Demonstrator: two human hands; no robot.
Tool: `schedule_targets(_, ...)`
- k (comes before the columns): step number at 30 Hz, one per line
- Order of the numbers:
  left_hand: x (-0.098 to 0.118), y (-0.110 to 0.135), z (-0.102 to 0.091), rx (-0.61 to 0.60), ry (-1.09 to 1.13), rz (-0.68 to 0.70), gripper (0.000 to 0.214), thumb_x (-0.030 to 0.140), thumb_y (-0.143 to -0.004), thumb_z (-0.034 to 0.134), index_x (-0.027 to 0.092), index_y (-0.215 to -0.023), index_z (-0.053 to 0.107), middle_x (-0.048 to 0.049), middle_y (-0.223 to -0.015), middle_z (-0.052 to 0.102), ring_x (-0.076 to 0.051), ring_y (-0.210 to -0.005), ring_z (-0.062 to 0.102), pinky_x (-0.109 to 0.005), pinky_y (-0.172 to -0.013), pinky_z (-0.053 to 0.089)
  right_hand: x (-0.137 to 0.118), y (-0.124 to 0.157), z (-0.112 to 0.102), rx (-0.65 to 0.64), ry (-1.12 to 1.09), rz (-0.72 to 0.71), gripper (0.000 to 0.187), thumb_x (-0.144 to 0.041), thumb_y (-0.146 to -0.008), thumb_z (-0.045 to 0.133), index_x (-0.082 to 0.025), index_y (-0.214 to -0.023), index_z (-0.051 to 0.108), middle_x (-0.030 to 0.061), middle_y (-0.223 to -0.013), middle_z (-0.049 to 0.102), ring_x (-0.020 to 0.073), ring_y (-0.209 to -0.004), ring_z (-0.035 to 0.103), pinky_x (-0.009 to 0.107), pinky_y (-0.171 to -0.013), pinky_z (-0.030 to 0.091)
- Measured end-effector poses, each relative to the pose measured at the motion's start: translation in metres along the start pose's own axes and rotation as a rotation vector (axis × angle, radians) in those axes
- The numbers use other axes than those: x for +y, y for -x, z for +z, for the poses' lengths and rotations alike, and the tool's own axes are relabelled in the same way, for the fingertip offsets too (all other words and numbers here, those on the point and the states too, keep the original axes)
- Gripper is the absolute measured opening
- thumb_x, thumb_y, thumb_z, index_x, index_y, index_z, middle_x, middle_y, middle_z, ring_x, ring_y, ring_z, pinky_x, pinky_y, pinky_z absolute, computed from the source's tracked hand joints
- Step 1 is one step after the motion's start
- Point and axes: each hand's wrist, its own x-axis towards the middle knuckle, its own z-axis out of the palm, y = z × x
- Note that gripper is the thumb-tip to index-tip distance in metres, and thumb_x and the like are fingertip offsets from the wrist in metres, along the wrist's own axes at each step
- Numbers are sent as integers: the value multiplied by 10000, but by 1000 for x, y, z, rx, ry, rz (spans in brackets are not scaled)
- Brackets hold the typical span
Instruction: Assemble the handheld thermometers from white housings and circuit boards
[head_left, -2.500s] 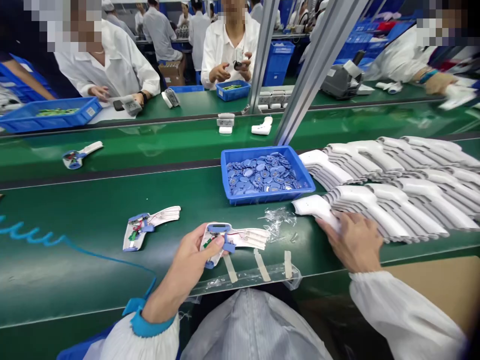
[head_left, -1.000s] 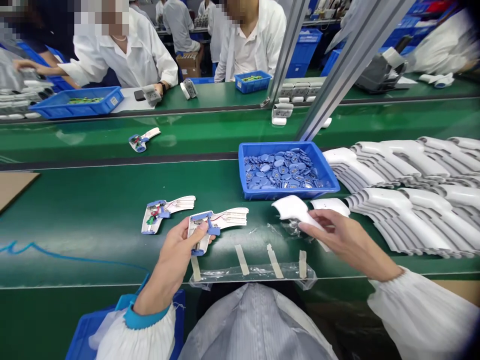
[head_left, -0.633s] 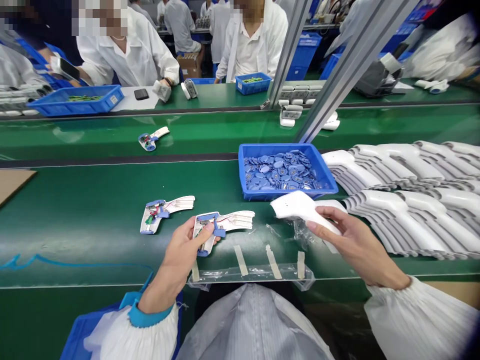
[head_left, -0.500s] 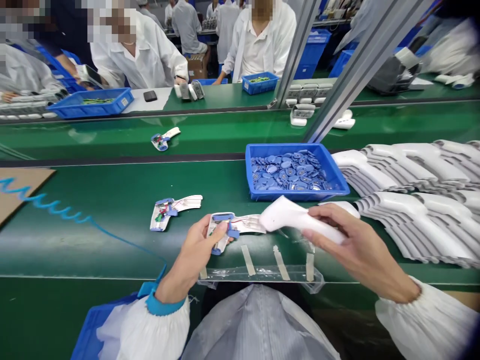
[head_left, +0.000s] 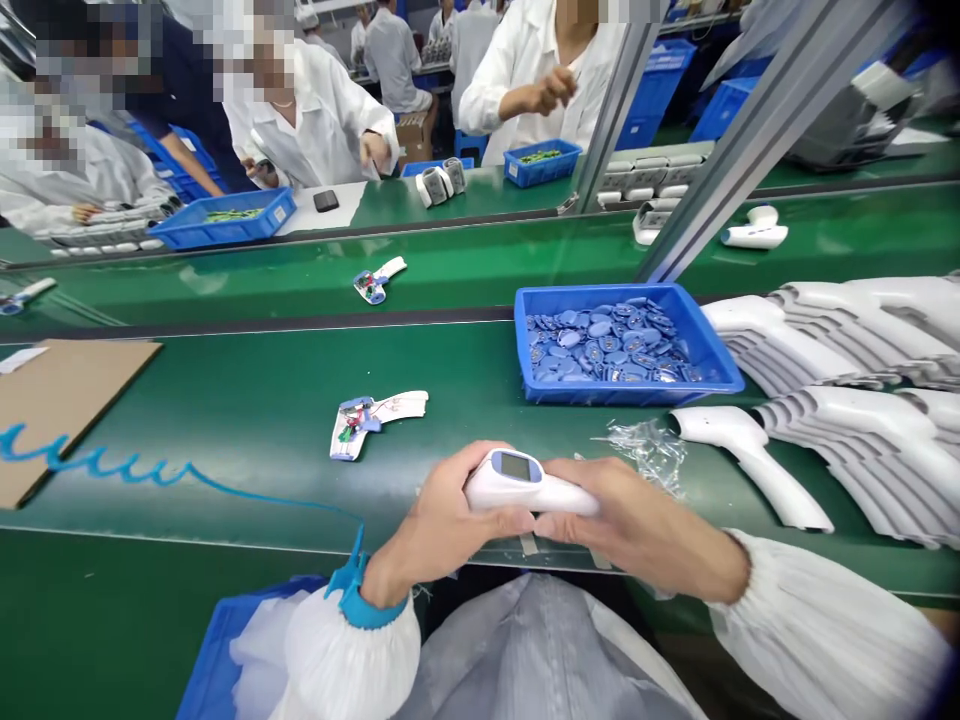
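Observation:
Both my hands grip one white thermometer body (head_left: 517, 483) with a small screen on top, just above the near edge of the green belt. My left hand (head_left: 442, 525) wraps its front end from the left. My right hand (head_left: 630, 520) clasps its handle end from the right. An open half-shell with blue parts and wires (head_left: 371, 420) lies on the belt to the left. A single white cover shell (head_left: 750, 455) lies to the right, beside crumpled clear film (head_left: 649, 447).
A blue bin of blue button parts (head_left: 705, 345) stands beyond my hands. Rows of white cover shells (head_left: 847, 370) fill the right. Cardboard (head_left: 60, 400) and a blue coiled cable (head_left: 97, 462) lie left. Slanted metal posts (head_left: 757, 130) rise behind. Other workers in white coats sit across the belt.
My right hand lifted a white cover from the stack and carried it left onto the open half in my left hand. Now both hands clasp the joined body.

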Motion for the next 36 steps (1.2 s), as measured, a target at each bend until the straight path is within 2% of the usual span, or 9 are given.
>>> schedule_targets(4,1,1,-1,9,-196,42,366,319,-820,783,223,-1150,657,12,-970,687,-154,-832,573,-252,-745,449,-2,-2,0,-117,-170,118,88,-317,-909,624,-234,-940,628,-42,-756,614,116,-634,517,245,-558,373)
schedule_targets(7,-2,5,-3,-7,-126,80,446,344,-841,765,227,-1243,611,-16,-1101,681,-184,-951,601,-265,-816,475,-3,-3,0,-121,-328,175,225,-375,-863,674,-235,-1036,637,-28,-827,618,121,-690,512,238,-594,381)
schedule_targets(11,5,-2,-23,-172,-150,152,560,367,-831,779,231,-1333,573,-67,-1262,645,-219,-1101,617,-309,-955,491,-11,1,-3,-293,-645,337,407,-566,-818,693,-212,-1006,623,-41,-719,511,104,-605,391,236,-544,347)
schedule_targets(14,24,-44,-60,-72,-463,72,503,383,-825,776,217,-1276,628,-85,-1229,670,-218,-1073,653,-314,-946,522,-18,9,-4,-182,-666,495,459,-670,-845,611,-217,-811,546,-56,-625,413,108,-586,335,251,-547,300)
schedule_targets(16,36,-90,-90,208,-716,-60,315,376,-889,693,172,-1129,686,-94,-1040,715,-228,-960,680,-338,-888,542,-21,15,-3,-83,-674,519,493,-701,-855,574,-221,-763,509,-51,-621,396,120,-604,339,263,-573,311)
schedule_targets(20,42,-183,-133,553,-943,-102,269,218,-923,599,84,-1153,628,-236,-1289,579,-371,-1272,513,-491,-1058,420,-19,24,-1,37,-742,542,498,-718,-870,531,-229,-780,520,-46,-644,401,129,-614,347,267,-598,356)
schedule_targets(25,28,-235,-150,569,-1078,-52,263,96,-885,607,111,-1148,611,-174,-1290,572,-314,-1238,532,-464,-1043,429,-11,28,-4,79,-669,517,431,-656,-892,550,-229,-862,602,-23,-704,482,146,-675,418,262,-641,388)
schedule_targets(30,32,-213,-161,508,-1118,37,124,103,-927,542,98,-1027,614,-83,-1074,638,-218,-1037,597,-382,-949,449,-3,29,-1,79,-709,494,480,-581,-826,684,-243,-1166,652,-20,-756,500,145,-674,397,280,-643,394)
schedule_targets(36,22,-115,-143,458,-1105,96,98,93,-890,523,164,-869,587,-63,-876,661,-216,-833,607,-329,-804,455,1,33,12,114,-837,571,543,-660,-862,590,-246,-1212,631,-23,-715,496,152,-635,431,303,-610,417)
